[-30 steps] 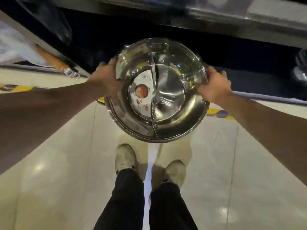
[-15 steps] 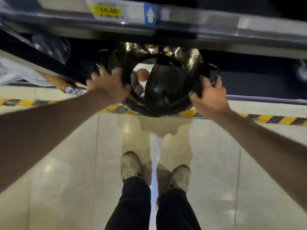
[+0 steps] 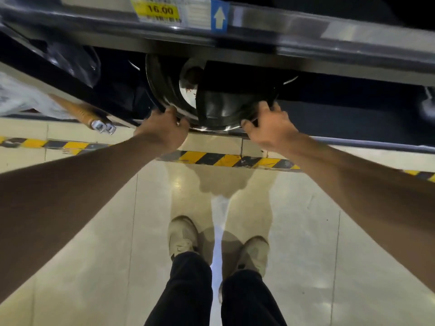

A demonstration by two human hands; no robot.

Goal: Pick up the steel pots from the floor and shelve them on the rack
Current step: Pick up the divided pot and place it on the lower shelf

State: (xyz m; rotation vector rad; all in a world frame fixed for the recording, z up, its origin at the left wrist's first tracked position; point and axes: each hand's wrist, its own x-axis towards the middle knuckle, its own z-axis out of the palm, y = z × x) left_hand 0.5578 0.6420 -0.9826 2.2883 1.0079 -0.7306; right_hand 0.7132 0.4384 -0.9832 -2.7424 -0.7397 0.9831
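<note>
Both hands I see gripping one item: left hand (image 3: 164, 129) and right hand (image 3: 270, 128) clasp the near rim of a round divided steel pot (image 3: 211, 100), lodged inside the dark lower metal rack shelf (image 3: 306, 43); yellow price tag (image 3: 157, 10) above.

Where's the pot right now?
Head view, top centre: the pot sits in the dark rack bay under the price-tag rail, its near rim between the left hand and right hand.

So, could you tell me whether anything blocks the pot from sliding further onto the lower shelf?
Nothing visible does. The pot is already partly under the upper shelf edge, with both hands at its near rim. The space behind it is too dark to judge.
</note>
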